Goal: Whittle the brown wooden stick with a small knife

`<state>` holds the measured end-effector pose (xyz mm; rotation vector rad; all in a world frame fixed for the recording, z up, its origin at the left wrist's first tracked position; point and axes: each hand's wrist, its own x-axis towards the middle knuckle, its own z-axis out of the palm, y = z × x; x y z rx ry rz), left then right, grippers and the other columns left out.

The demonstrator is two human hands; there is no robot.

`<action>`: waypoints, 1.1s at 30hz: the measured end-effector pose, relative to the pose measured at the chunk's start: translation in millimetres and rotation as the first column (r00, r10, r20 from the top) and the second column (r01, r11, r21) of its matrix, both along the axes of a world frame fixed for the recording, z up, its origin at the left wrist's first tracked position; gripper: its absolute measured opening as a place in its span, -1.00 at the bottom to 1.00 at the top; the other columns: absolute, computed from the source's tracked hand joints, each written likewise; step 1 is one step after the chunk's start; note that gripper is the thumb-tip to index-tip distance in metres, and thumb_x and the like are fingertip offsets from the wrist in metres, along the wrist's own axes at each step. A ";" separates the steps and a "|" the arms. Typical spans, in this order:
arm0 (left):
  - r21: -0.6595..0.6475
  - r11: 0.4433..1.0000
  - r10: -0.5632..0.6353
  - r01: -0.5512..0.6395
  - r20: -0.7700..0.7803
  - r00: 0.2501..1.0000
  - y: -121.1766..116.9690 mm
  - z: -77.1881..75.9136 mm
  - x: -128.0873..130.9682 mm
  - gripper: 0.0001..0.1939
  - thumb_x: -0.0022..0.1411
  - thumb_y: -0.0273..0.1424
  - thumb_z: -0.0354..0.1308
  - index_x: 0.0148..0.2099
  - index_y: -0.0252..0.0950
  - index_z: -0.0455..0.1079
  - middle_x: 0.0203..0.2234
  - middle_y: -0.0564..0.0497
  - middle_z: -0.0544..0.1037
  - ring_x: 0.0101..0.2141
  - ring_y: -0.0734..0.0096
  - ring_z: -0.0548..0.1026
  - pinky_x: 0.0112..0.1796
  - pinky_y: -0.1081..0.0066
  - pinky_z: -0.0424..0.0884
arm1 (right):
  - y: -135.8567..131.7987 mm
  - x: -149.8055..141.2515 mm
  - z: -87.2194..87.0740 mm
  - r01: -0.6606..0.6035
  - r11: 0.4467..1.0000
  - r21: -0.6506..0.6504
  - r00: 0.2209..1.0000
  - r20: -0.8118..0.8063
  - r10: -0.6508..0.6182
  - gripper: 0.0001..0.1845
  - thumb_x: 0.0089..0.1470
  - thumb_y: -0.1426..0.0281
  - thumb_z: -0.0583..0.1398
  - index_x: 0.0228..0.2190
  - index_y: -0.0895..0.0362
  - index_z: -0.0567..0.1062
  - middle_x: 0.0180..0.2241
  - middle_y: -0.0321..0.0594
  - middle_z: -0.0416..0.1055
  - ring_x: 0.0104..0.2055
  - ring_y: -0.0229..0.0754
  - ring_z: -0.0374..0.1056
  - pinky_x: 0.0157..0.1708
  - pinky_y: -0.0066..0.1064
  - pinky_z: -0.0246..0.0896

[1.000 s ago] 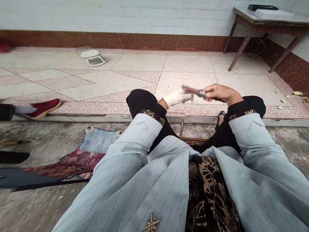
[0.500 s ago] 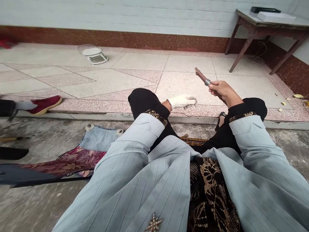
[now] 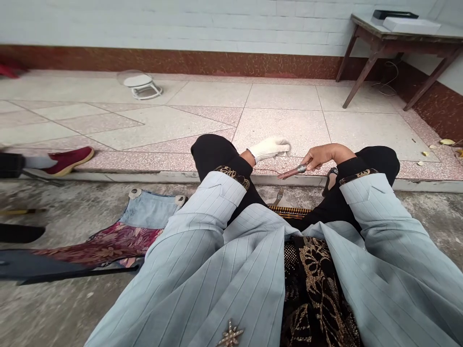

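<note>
My right hand (image 3: 321, 156) is bare and closed round a brown wooden stick (image 3: 289, 173) with silver wire wound about it near my fingers. The stick's free end points left and slightly down, over the step edge between my knees. Beside it, a little apart, is my left hand (image 3: 272, 147) in a white knit glove. Its fingers are curled together; whatever they might hold is too small to make out. A thin dark line runs under the glove toward the stick's tip. Below, between my legs, lie a small brownish piece (image 3: 278, 196) and a yellow-and-black woven edge (image 3: 289, 211).
A raised tiled floor (image 3: 202, 120) lies in front, ending at a step edge. A small white stool (image 3: 142, 86) stands toward the wall, and a wooden table (image 3: 379, 36) is at right. Another person's red shoe (image 3: 70, 160) is at left, near a denim-and-floral cloth (image 3: 119, 236).
My right hand has swung down and left, so the stick has gone from pointing up to pointing low. My gloved left hand has moved slightly up and left.
</note>
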<state>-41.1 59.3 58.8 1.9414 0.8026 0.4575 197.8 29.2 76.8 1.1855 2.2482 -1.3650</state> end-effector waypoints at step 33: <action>-0.142 0.986 -0.081 0.081 0.008 0.997 -9.8 -13.1 5.9 -0.88 0.14 -0.36 0.27 -0.33 -0.31 0.48 -0.56 0.00 0.49 -0.55 0.53 0.37 -0.49 0.48 0.30 | -7.7 -2.0 2.4 -0.035 0.995 -0.089 0.983 -0.180 0.018 -0.55 -0.07 0.20 0.36 -0.14 0.18 0.62 -0.51 -0.33 0.41 -0.50 -0.33 0.18 -0.41 -0.42 0.09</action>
